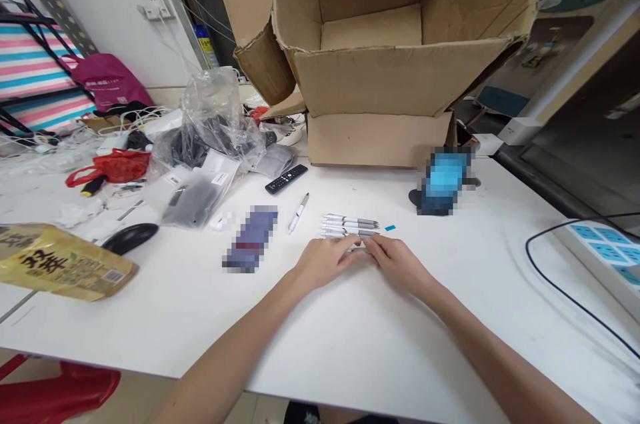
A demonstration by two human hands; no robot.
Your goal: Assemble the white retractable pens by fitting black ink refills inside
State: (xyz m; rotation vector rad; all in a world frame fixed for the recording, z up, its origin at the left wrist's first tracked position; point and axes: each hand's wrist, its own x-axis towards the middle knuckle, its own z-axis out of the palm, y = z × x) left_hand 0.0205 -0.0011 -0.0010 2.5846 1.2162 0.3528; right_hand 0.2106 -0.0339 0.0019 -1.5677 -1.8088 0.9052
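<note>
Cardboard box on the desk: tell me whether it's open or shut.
Open. The cardboard box has flaps spread outward, and its inner walls and floor show.

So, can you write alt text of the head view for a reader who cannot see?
The left hand and right hand meet over a row of white pens on a white table, before an open cardboard box. A remote and another pen lie nearby.

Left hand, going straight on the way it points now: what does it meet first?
The left hand likely meets the white-and-grey pens first, right at its fingertips; the right hand lies just beyond, though depth is unclear.
</note>
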